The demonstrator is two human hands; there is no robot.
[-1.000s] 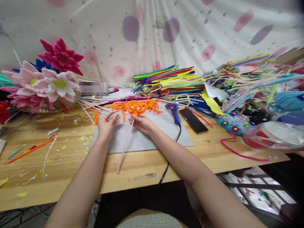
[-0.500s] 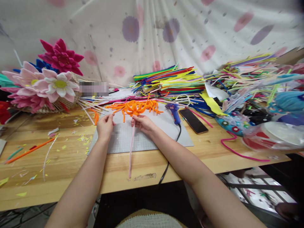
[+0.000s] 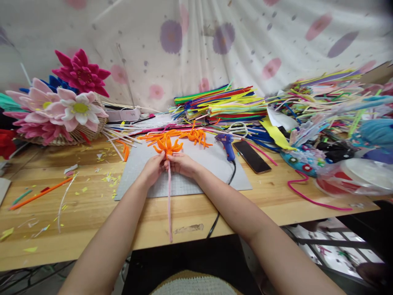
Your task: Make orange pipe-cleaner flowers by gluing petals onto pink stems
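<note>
An orange pipe-cleaner flower (image 3: 168, 146) with curled petals stands upright above a grey cutting mat (image 3: 190, 180). Its pale pink stem (image 3: 169, 200) hangs straight down past the mat toward the table's front edge. Closed around the flower's base from the left is my left hand (image 3: 153, 167). My right hand (image 3: 181, 164) pinches the same spot, where stem and petals meet. The fingers of both hands partly hide that joint. Right behind the flower lie more orange pipe-cleaner pieces (image 3: 196, 136) on the mat's far side.
A blue glue gun (image 3: 226, 145) with a black cord and a phone (image 3: 252, 156) lie to the right. Pipe-cleaner bundles (image 3: 224, 102) and scissors (image 3: 238, 129) are at the back. Felt-like flowers (image 3: 76, 108) fill a basket at left. Yellow scraps litter the wood table (image 3: 92, 217).
My left hand has moved right from beside the flower to its base, joining my right hand. The flower has shifted slightly left and nearer, and its stem now hangs straighter.
</note>
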